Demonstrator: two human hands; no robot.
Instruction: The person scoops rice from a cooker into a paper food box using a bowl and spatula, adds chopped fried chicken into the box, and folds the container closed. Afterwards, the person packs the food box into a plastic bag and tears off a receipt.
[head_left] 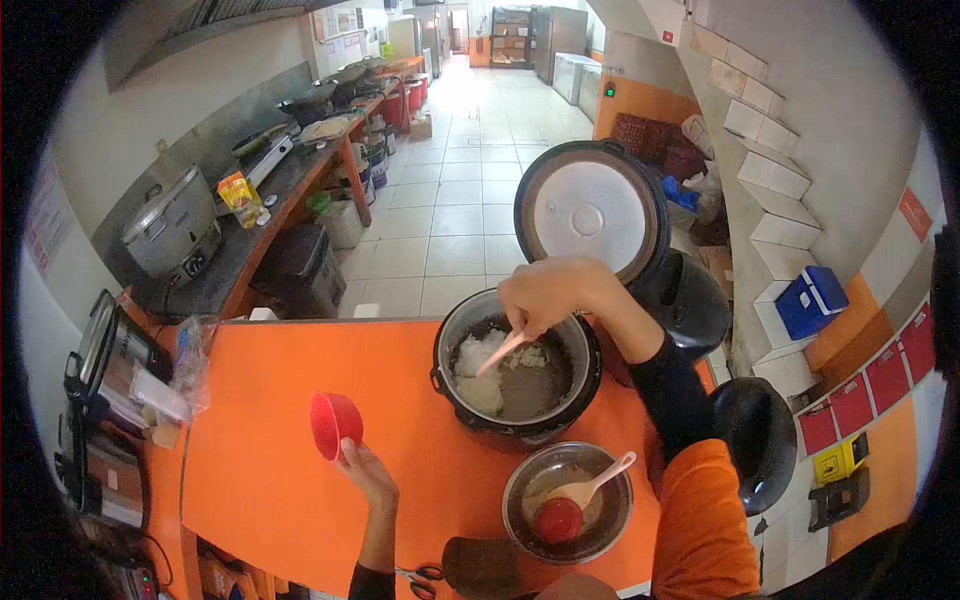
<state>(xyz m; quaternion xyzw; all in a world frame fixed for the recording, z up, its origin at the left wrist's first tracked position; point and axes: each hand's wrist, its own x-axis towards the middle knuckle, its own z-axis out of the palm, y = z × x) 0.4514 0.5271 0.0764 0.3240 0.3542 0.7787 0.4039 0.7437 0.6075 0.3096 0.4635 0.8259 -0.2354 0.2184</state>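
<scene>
My right hand (548,292) is closed round the handle of a pale pink paddle (503,352), whose lower end reaches into a black-rimmed pot (445,385). White rice (478,362) lies in the pot, mostly at its left and back, with some of the dark bottom bare. Left of the pot, my left hand (368,472) grips a red bowl (336,426), tilted on its side above the orange table (290,400). A metal bowl (512,500) in front of the pot holds a pale paddle (590,487) and a red cup (559,520).
The pot's round lid (590,215) stands raised behind it. Scissors (424,580) lie at the near edge beside a dark object (482,568). Cookers (112,370) and a plastic bag (190,365) are at the left. Black stools (755,445) stand at the right.
</scene>
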